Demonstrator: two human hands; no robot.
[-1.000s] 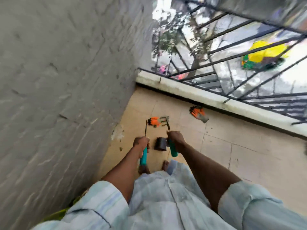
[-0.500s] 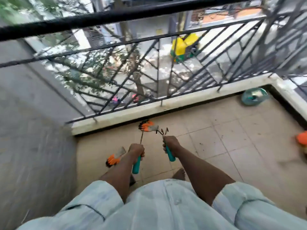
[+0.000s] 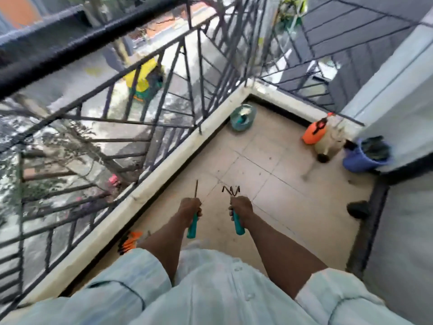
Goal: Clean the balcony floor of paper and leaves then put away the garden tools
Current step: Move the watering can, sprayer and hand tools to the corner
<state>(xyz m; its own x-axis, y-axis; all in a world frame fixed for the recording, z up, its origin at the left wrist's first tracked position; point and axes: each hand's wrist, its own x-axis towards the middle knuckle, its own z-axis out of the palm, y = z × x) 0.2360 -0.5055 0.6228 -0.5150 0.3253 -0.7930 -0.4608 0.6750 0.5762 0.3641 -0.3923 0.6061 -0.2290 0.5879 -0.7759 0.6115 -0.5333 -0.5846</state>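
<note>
Teal-handled tools, two, left hand [image 3: 190, 208] gripping one [image 3: 192, 225], right hand [image 3: 241, 209] the other [image 3: 238, 225]

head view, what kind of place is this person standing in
Most likely an upper-floor balcony: a black metal railing on a low curb edges a tiled floor, with a street far below. Both hands, left and right, hold teal-handled garden tools, and a sprayer stands by a blue bucket.

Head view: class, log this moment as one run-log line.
left hand: holds weeder | right hand: holds rake | glove: on floor by kerb | basket: far corner
</note>
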